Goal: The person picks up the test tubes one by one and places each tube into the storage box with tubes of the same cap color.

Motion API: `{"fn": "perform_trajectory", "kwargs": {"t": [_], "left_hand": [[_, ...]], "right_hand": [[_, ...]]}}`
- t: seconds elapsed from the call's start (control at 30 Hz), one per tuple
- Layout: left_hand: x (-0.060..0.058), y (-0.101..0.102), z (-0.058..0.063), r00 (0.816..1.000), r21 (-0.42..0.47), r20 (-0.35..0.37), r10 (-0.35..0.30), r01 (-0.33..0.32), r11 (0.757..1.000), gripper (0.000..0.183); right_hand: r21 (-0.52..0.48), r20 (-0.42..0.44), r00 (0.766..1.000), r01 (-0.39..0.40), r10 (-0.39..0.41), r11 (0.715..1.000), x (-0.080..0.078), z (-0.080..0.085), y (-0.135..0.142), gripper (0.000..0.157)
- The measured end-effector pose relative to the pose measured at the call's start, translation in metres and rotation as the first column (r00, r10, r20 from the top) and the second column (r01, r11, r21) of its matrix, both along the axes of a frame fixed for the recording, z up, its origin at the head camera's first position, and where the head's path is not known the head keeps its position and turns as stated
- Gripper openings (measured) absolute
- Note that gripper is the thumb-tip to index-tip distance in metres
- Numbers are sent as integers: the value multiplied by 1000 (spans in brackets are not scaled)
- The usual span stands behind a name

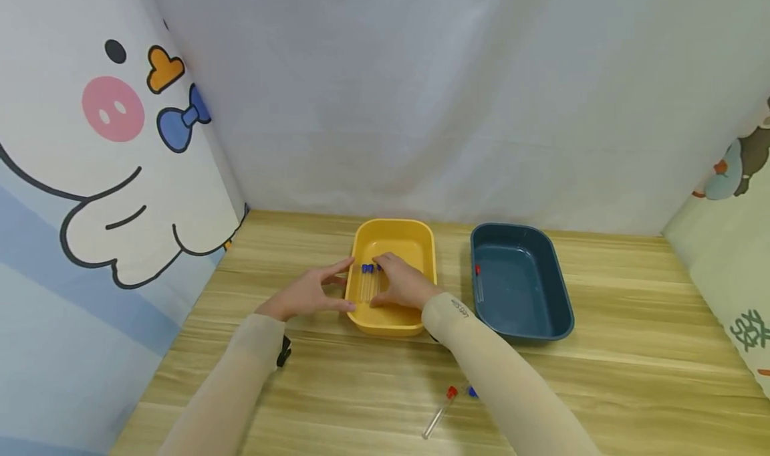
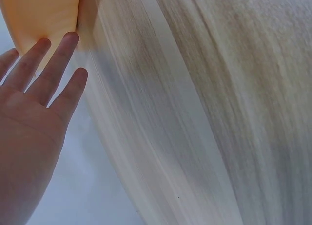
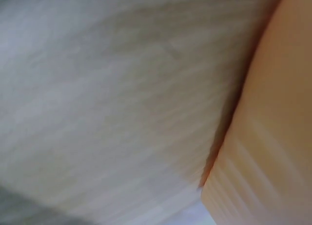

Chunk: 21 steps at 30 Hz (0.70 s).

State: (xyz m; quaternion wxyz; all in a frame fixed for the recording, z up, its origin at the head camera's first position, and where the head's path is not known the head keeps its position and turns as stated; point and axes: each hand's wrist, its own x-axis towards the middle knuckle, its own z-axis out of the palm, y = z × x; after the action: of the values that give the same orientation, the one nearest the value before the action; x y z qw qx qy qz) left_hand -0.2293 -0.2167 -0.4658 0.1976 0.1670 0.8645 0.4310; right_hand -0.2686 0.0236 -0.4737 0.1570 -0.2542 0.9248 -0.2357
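Observation:
In the head view a yellow tray stands on the table, with blue-capped test tubes lying side by side along its left part. My right hand reaches into it, thumb and fingers curved at the two ends of another blue-capped tube; the fingers partly cover its cap. Spread wide, my left hand is at the tray's left wall, its thumb by the near left corner. The left wrist view shows that hand's straight fingers against the yellow wall. No hand shows in the right wrist view.
A dark blue tray stands right of the yellow one, with a red-capped tube along its left wall. Nearer me lie a red-capped tube and a blue cap, partly behind my right forearm. Cloth walls border the table.

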Motion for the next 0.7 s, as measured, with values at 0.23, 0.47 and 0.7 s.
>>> {"fn": "perform_trajectory", "kwargs": {"t": [0.23,0.47,0.7], "left_hand": [[2,0,3,1000,-5,3,1,-1,1000,106],[3,1,4,999,-15,23,28,-28,999,105],[4,0,4,998,-13,44,36,-35,999,105]], "right_hand": [[1,-20,1000,-13,13,1000,0,-2,0,96],[3,-6,1000,-5,5,1000,-1,-4,0,100],[-12,10,1000,9,-9,1000,-2,2,1,102]]}}
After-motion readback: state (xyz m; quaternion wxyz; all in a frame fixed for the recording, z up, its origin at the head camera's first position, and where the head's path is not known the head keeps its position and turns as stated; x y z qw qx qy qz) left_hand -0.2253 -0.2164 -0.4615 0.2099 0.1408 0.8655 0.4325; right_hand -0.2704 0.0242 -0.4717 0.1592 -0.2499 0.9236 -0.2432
